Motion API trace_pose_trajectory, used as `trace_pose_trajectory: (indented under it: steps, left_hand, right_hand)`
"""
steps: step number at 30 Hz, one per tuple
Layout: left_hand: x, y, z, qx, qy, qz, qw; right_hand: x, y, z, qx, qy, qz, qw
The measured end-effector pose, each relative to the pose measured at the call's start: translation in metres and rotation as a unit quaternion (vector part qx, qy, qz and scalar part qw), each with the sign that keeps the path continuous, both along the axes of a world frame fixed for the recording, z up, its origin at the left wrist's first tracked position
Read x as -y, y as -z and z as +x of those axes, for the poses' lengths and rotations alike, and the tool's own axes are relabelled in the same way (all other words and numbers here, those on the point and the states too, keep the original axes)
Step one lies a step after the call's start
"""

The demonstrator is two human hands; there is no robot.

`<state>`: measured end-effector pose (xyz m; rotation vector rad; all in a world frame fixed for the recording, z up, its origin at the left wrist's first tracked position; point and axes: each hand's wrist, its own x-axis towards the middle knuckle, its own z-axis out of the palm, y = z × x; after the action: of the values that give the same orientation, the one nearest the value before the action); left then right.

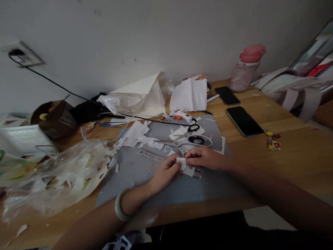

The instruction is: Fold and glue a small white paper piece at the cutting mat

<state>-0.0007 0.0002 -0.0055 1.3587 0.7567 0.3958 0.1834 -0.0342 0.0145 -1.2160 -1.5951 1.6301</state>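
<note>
White pc (183,161) held nr bench (293,149) front edge
L hand (168,172) grip pinched on its lt side, R hand (204,158) grip pinched on its rt; scissors (181,141) just beyond.

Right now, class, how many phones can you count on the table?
2. One phone lies near the pink bottle; the second phone lies closer to the person, beside a small red-and-yellow trinket. Others might be hidden under the clutter.
</note>
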Motion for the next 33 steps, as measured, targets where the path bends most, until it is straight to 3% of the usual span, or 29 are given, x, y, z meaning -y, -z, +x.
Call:
trace_pose_trajectory:
  steps: [33]
  left_hand:
    - [0.0007, -0.0026, 0.0002, -0.010, 0.029, 0.009, 0.999]
  right_hand:
    - [0.0031, 0.0018, -0.0042, 0.008, 0.028, 0.009, 1.000]
